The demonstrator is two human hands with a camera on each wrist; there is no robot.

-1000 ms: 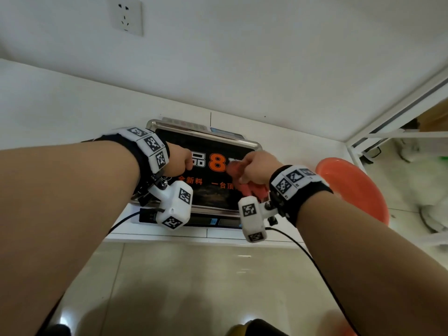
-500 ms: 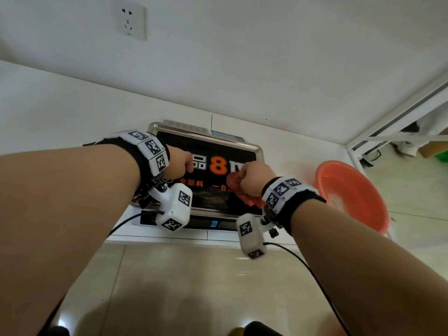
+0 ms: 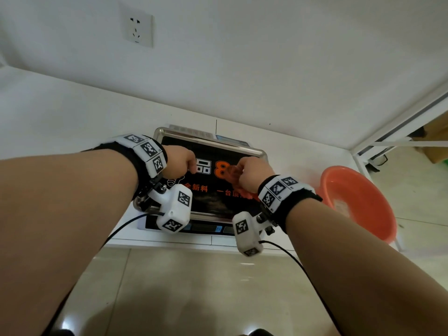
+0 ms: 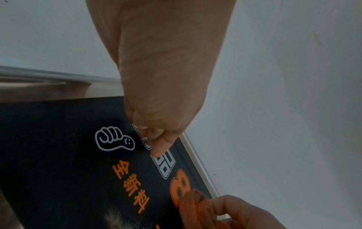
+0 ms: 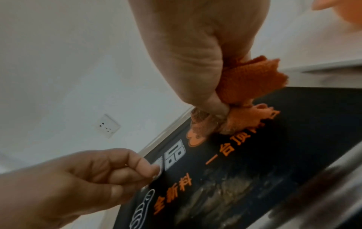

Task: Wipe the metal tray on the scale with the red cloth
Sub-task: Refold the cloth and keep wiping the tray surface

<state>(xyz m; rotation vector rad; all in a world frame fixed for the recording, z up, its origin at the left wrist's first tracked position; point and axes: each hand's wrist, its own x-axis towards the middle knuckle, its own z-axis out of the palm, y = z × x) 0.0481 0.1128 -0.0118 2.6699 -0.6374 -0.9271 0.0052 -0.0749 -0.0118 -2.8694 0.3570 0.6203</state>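
Note:
The metal tray [image 3: 211, 202] sits on the scale [image 3: 206, 227], its floor covered by a black label with orange and white print. My right hand [image 3: 238, 175] grips the bunched red cloth [image 3: 232, 174] and presses it on the tray beside the orange "8". The right wrist view shows the red cloth [image 5: 248, 80] squeezed under the right hand [image 5: 217, 108]. My left hand [image 3: 191, 169] hovers over the tray's left part, fingers curled, one fingertip [image 4: 158, 151] touching the label. It holds nothing that I can see.
An orange plastic basin [image 3: 356, 202] stands on the white ledge right of the scale. A wall socket [image 3: 137, 26] is high on the left. The ledge's front edge [image 3: 194, 243] drops to a tiled floor. Cables hang from both wrist cameras.
The right hand has slid the cloth a little to the left and farther back, onto the orange "8". The left hand has stayed in place.

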